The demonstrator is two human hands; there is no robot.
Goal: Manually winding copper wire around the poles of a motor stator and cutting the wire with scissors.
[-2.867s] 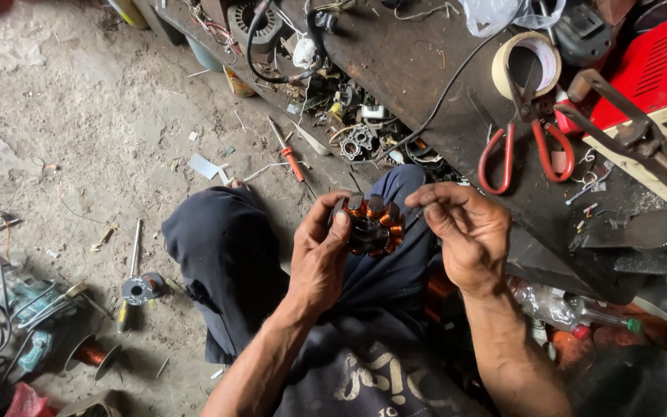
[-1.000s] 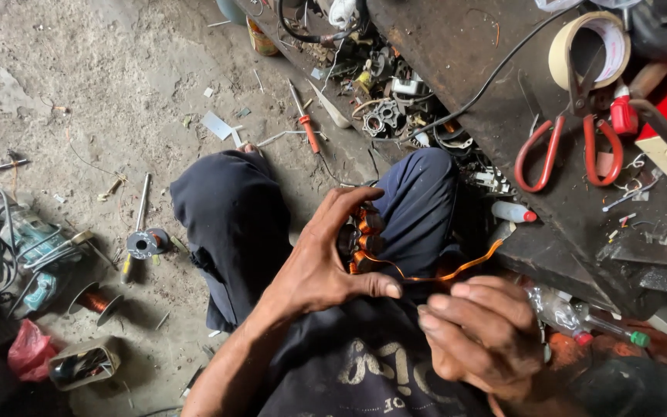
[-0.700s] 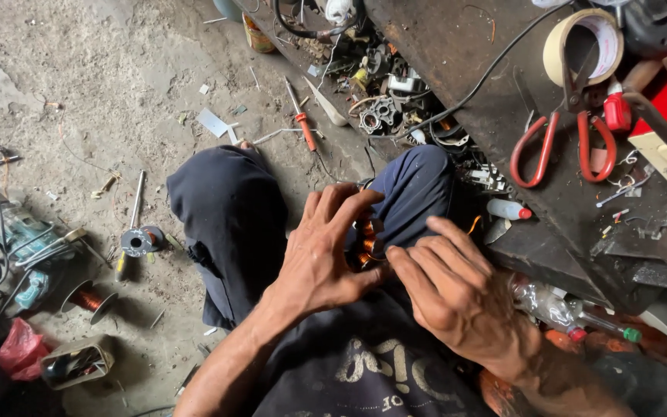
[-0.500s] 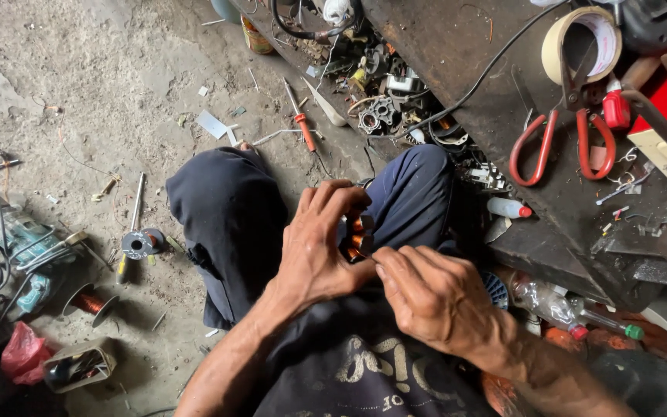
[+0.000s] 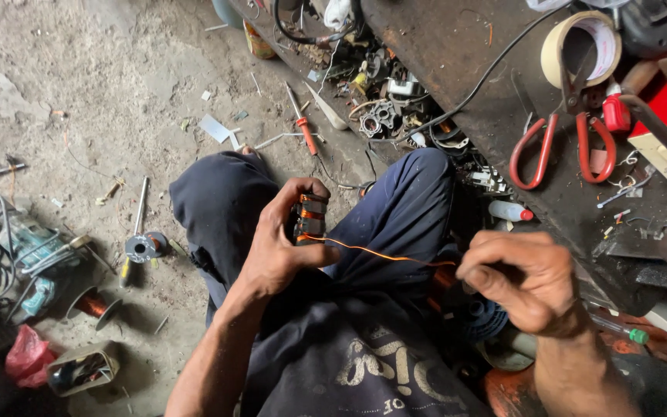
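Dusty concrete floor (image 5: pixel 102 69); cluttered dark bench (image 5: pixel 457 46), red-handled scissors (image 5: pixel 565 131) near right edge. Left hand (image 5: pixel 283 239) grips wound stator coil (image 5: pixel 310 218); right hand (image 5: pixel 523 282) fisted, pinching copper wire (image 5: pixel 380 253).

Red-handled scissors (image 5: pixel 563 131) and a tape roll (image 5: pixel 580 48) lie on the dark bench (image 5: pixel 457 54).

Glossy copper wire (image 5: pixel 380 253) – metal coil core (image 5: pixel 310 218); matt cloth trousers (image 5: pixel 411 208); rough concrete floor (image 5: pixel 79 85).
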